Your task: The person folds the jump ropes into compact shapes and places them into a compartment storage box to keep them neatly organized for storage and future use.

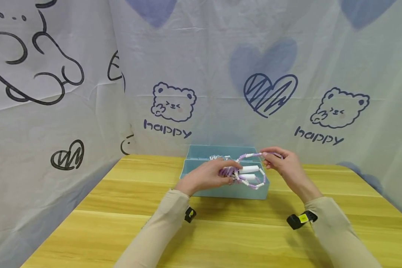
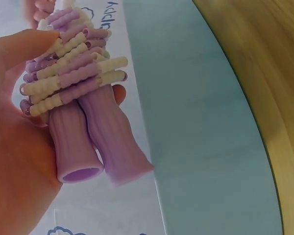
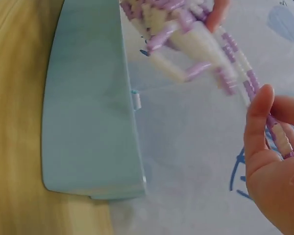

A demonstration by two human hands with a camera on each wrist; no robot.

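A purple-and-white beaded jump rope (image 1: 251, 185) is held above the light-blue box (image 1: 232, 191). My left hand (image 1: 209, 175) grips its bundled coils, thumb pressed on the beads in the left wrist view. Two purple handles (image 2: 78, 156) stick out below the wound beads there. With thumb and fingers, my right hand (image 1: 284, 163) pinches a strand of the beads, which runs back to the bundle in a loop. In the right wrist view this beaded strand (image 3: 250, 76) passes between the thumb and fingers. Two white cylinders (image 1: 249, 169) show beside the bundle.
More beads, white and bluish (image 1: 220, 158), lie at the back of the box. The box stands near the far edge of the wooden table (image 1: 221, 238). Behind it hangs a printed white cloth (image 1: 221, 123), with another at the left.
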